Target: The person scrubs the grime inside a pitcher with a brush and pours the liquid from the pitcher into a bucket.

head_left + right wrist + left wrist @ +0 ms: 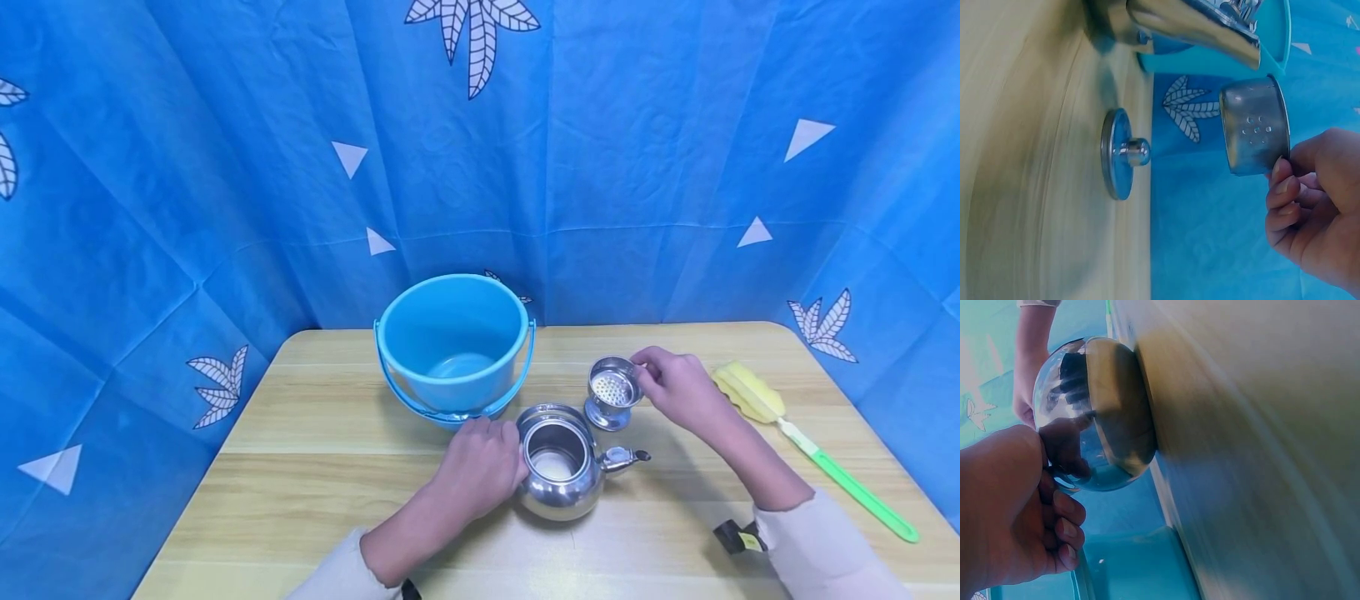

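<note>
Kettle (562,497): open, on bench (337,433); left hand (482,467) gripping its side opposite the spout (619,458).
Lid (1121,156): off, knob up on bench.
Strainer (1257,128): out, above lid, right hand (1316,206) pinching it; looks neither set down nor refitted.
Brush (813,454): on bench, apparently unused.

Blue leaf-print curtain (600,167), pale wooden table (322,450)

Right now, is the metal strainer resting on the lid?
No, the right hand pinches the strainer by its rim, with a visible gap between it and the lid.
</note>
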